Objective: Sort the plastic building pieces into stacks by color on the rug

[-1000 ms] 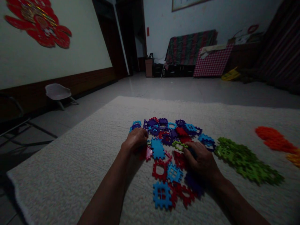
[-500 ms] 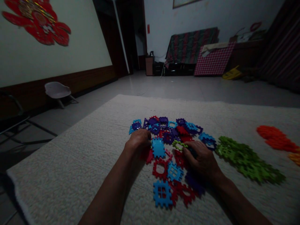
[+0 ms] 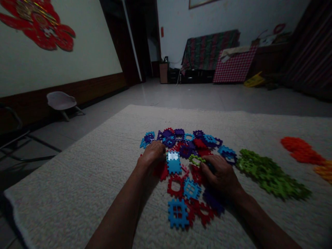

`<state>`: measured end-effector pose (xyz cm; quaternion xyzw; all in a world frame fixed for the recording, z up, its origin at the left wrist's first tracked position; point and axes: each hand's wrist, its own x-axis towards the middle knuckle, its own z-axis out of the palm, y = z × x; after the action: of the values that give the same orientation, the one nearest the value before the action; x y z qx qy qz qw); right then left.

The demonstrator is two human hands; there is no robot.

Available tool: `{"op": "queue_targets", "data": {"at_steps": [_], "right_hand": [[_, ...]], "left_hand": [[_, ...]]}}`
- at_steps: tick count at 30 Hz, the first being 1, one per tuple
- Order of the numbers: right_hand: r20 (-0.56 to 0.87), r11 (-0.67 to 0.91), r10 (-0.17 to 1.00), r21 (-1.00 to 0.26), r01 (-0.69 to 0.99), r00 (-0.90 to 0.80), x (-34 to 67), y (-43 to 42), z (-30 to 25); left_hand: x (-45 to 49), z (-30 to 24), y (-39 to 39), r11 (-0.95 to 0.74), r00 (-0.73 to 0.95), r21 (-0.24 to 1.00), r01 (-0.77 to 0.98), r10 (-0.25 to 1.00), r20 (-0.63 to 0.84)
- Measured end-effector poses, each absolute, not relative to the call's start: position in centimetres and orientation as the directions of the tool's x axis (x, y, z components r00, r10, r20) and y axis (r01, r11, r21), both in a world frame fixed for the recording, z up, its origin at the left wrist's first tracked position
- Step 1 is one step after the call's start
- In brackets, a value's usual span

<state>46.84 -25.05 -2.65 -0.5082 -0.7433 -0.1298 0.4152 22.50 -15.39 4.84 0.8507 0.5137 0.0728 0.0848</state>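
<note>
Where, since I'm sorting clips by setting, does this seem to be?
Probably a living room in a home: a red decoration hangs on the wall, a striped cloth drapes the furniture at the back, and coloured toothed pieces lie on a pale mat on the floor.

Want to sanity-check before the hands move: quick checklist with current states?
1. Right hand has green piece at its fingertips: ok.
2. Left hand's hold visible: not ok, fingertips hidden.
3. Anything in left hand: cannot tell.
4. Green pile apart from orange pile: ok.
5. Middle pile single-coloured: not ok, blue, red and purple mixed.
</note>
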Motion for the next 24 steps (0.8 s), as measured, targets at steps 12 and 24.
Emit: {"op": "queue_targets", "data": {"at_steps": [12,24], "right_hand": [[0.758,0.467,0.639,-0.248,0.849,-0.130,46.8,-25.0,-2.6],[0.746,0.440,0.656,-0.253,0.862,-0.116,46.6,-25.1,-2.5]], "left_hand": [[22.4,5.3,-13.7,-0.321,0.318,0.092,0.943,0.947,0.041],[25.1,5.3,-14.8,-0.401,0.326,0.511,0.760,0.916,0.234]]}}
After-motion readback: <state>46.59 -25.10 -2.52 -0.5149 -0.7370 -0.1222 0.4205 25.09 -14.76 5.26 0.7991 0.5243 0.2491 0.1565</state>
